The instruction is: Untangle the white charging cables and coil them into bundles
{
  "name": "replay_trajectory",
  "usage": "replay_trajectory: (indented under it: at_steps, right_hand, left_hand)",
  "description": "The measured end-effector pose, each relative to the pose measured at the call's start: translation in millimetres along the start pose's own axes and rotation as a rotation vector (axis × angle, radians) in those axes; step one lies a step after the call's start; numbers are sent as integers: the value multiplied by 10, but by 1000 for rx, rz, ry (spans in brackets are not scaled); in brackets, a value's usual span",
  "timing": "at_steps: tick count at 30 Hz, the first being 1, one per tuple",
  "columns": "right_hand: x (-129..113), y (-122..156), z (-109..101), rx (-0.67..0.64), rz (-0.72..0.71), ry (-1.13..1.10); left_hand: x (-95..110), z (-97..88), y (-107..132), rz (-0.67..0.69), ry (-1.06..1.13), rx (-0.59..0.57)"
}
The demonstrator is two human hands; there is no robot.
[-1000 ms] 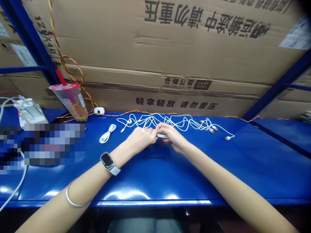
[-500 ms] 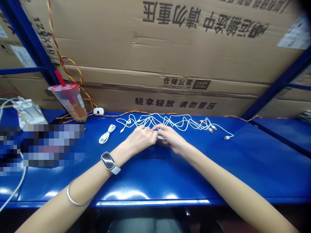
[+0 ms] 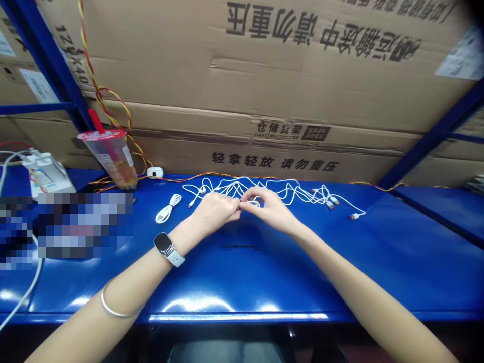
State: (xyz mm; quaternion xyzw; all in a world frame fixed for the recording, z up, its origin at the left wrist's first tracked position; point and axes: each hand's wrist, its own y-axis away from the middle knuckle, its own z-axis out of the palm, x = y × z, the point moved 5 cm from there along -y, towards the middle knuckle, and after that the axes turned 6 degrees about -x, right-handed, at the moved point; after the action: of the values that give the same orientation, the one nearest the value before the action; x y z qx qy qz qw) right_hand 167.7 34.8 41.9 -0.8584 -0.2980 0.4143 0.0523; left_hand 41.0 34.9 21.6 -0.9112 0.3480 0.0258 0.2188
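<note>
Near the middle of the blue surface, my left hand (image 3: 217,212) is closed round a white USB cable (image 3: 254,203), mostly hidden by my fingers. My right hand (image 3: 270,209) pinches the same cable close to the left fingertips, and a white loop shows between thumb and forefinger. Behind both hands several loose white USB cables (image 3: 302,190) lie in a tangled row. To the left rests a coiled white cable (image 3: 168,208) bound with a black tie. Thin black ties (image 3: 242,247) lie on the surface in front of my hands.
A plastic drink cup (image 3: 111,159) with a red straw stands at the back left, beside a white earphone case (image 3: 155,173). A white power strip (image 3: 47,176) sits further left. Large cardboard boxes (image 3: 242,85) and blue shelf posts (image 3: 427,136) bound the back.
My right hand has turned and lifted slightly, its thumb and forefinger now forming a ring around the cable. My left hand has shifted a little left.
</note>
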Motion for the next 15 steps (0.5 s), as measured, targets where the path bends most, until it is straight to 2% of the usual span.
replay_trajectory:
  at_steps: [3,6,11,15]
  right_hand:
    - [-18,5,3,4,-48,1]
    - [-84,22,9,33,-175,54]
    - [-150,56,62,36,-309,208]
    - [-137,73,108,50,-366,362]
  left_hand:
    - [-11,20,-1,-8,2,-34]
    - [-21,31,3,-22,3,-75]
    - [-59,34,5,-90,95,-128]
    - [-67,20,7,-94,188,-117]
